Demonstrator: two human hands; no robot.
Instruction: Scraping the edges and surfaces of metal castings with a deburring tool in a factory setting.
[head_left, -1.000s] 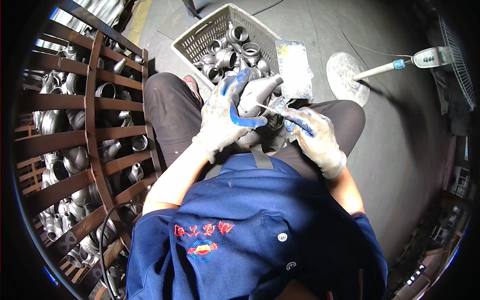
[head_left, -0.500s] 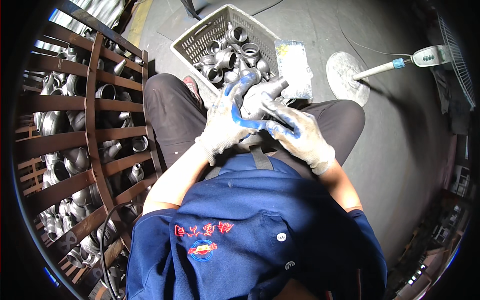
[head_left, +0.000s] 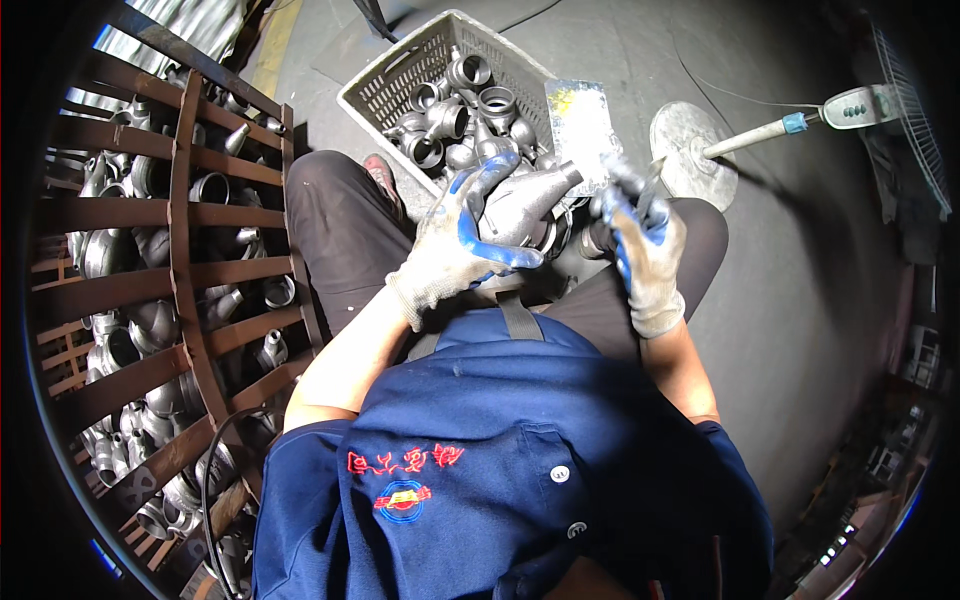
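Observation:
A grey metal casting (head_left: pixel 522 205), a rounded housing with a tapering spout, rests in my left hand (head_left: pixel 460 230), over my lap. The spout points up and to the right, and the left thumb and fingers, in a white glove with blue patches, wrap its left side. Apart from the casting, to its right, is my right hand (head_left: pixel 645 245) in a matching glove. Its fingers are curled in and smeared by motion. A slim grey piece (head_left: pixel 652 183) shows at the right fingertips; its kind is too blurred to tell.
Ahead stands a plastic crate (head_left: pixel 362 112) holding several similar castings (head_left: pixel 446 118). A pale, brightly lit panel (head_left: pixel 580 125) is at its right side. A brown metal rack (head_left: pixel 182 225) full of castings is close on the left. A standing fan's round base (head_left: pixel 690 150) is at the right.
My right hand has moved off the casting to the right, and its fingers have curled. The left hand still holds the casting, now more exposed to view.

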